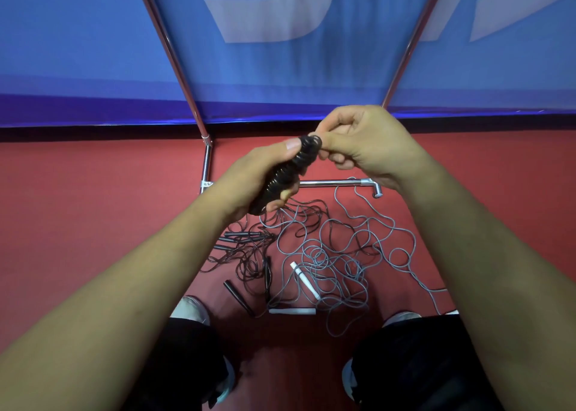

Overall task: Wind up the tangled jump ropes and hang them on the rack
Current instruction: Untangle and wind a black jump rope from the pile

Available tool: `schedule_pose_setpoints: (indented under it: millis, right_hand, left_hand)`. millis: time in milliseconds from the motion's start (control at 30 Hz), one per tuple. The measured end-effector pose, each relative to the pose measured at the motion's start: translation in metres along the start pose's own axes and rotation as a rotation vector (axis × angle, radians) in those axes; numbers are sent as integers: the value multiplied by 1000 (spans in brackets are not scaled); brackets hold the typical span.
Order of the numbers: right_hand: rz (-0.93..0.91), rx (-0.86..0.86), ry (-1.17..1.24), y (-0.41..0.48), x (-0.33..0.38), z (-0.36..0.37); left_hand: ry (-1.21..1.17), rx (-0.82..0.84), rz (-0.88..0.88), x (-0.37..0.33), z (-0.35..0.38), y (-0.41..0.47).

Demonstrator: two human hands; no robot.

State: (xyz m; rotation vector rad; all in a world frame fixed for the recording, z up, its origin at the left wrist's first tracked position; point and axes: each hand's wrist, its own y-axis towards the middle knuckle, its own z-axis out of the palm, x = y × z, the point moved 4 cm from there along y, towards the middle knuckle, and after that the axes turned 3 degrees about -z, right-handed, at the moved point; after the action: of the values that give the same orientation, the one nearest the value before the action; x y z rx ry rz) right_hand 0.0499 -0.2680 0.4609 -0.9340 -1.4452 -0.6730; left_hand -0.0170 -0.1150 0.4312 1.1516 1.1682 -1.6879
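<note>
Jump ropes (316,256) lie tangled on the red floor (93,211) between the person's feet and the foot of the rack (336,182), whose chrome tubes rise on both sides against a blue banner (280,67). One black cord, wound tightly into a thick coil (291,165), is held up in both hands, above the heap and in front of the rack's low crossbar. The left hand (249,183) grips the lower part of the coil, fingers curled round it from below and the thumb laid along its upper side. The right hand (364,148) meets it at the top end, thumb and fingertips pinching the last turns, the other fingers curled toward the palm. Black cord runs from under the left hand down into the heap. On the floor a thin black rope (249,256) lies knotted to the left, with several black handles (238,296) in and beside it; a grey rope (336,286) spreads in loose loops to the right, one strand reaching up to the crossbar's end, with two white handles (304,279) among the loops. Light shoes (191,309) and dark trouser legs (420,364) show at the bottom edge
</note>
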Motion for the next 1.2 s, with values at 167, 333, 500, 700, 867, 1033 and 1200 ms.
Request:
schedule_pose_setpoints:
  millis: [167,333,500,700,867,1033,1200]
  right_hand:
    - [3,-16,-62,-1,-2,0]
    - [-4,-40,-101,0,-1,5]
    - [-55,-98,-296,-1,-4,1]
    - [-62,-85,-162,-1,6,8]
    - [-130,-104,-275,-2,10,12]
    - [-170,-120,-274,-3,12,11]
    - [-144,-117,-332,-5,12,10]
  left_hand:
    - [-266,-36,18,-2,2,3]
    - [-378,-95,-17,-3,0,2]
    - [-158,-225,-31,-3,-3,4]
    - [-168,-225,34,-7,-5,6]
    - [-163,-251,31,-4,-7,5]
    - [-154,-249,21,-1,-6,7]
    - [-182,-228,9,3,0,7]
